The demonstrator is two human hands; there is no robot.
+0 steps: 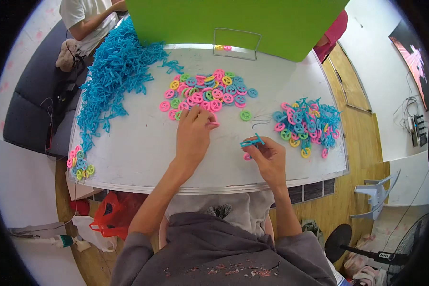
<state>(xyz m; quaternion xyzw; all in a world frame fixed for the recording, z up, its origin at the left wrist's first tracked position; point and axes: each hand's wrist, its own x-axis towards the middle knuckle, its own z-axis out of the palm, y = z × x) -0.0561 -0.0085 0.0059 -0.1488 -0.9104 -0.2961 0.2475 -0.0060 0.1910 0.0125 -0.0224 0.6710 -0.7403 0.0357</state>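
Observation:
My left hand (pixel 193 133) is at the near edge of a mixed pile of small plastic wheels (pixel 206 95) in pink, blue, green and yellow. A pink wheel (pixel 214 124) shows at its fingertips, which are closed on it. To the right, my right hand (pixel 270 159) pinches a blue forked plastic piece (pixel 250 142) between thumb and fingers. Just below that piece a pink wheel (pixel 247 156) shows beside the thumb; whether it is joined to the piece I cannot tell. A single green wheel (pixel 245 115) lies between my hands and the wheel pile.
A large heap of blue forked pieces (pixel 117 71) covers the table's left side. At right sits a pile of blue pieces with wheels (pixel 307 124). More wheels (pixel 79 164) lie at the near left corner. A green panel (pixel 233 21) stands across the back; people are beside it.

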